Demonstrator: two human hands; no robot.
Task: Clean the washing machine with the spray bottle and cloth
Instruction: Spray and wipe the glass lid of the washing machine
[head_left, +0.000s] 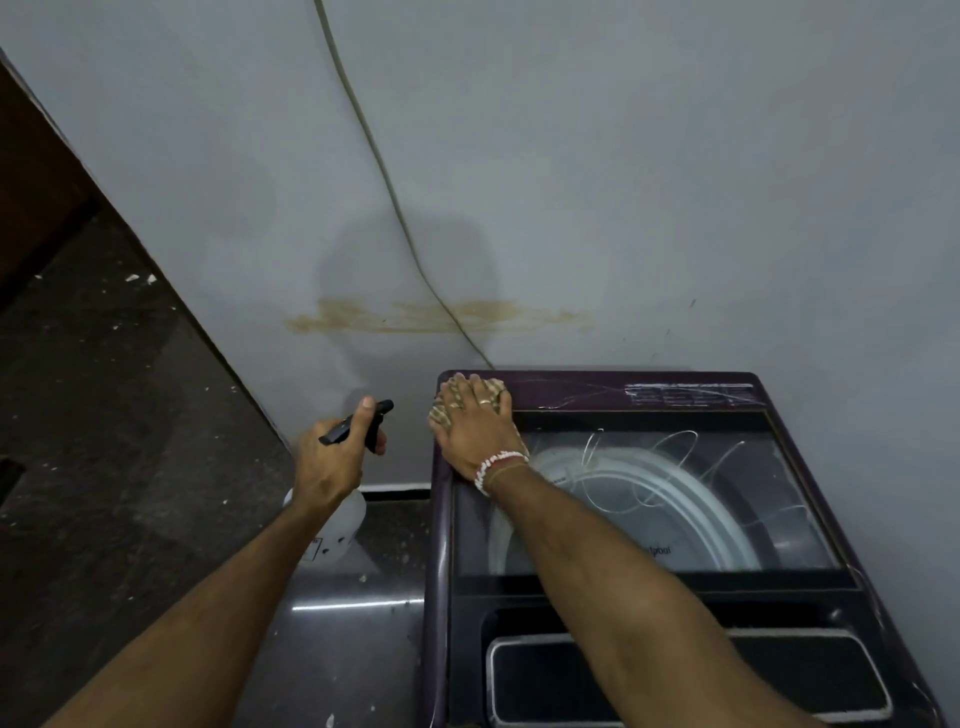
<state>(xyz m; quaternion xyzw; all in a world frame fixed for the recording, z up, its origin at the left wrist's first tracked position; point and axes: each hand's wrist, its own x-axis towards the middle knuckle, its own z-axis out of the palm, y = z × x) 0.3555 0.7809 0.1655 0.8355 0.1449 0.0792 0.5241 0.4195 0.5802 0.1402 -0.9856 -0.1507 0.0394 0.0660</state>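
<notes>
At the far left corner of the washing machine (675, 396), the right hand (475, 428) lies flat with fingers spread, pressing a crumpled tan cloth (439, 414) onto the dark purple top panel, not curled round it. Just off the machine's left side, the left hand (330, 465) is wrapped round the black trigger head of the spray bottle (340, 527), whose white body hangs below over the dark floor (104, 415). Behind stands a grey wall (675, 182) with a brownish stain (415, 317) and a cable (374, 150) running down it.
</notes>
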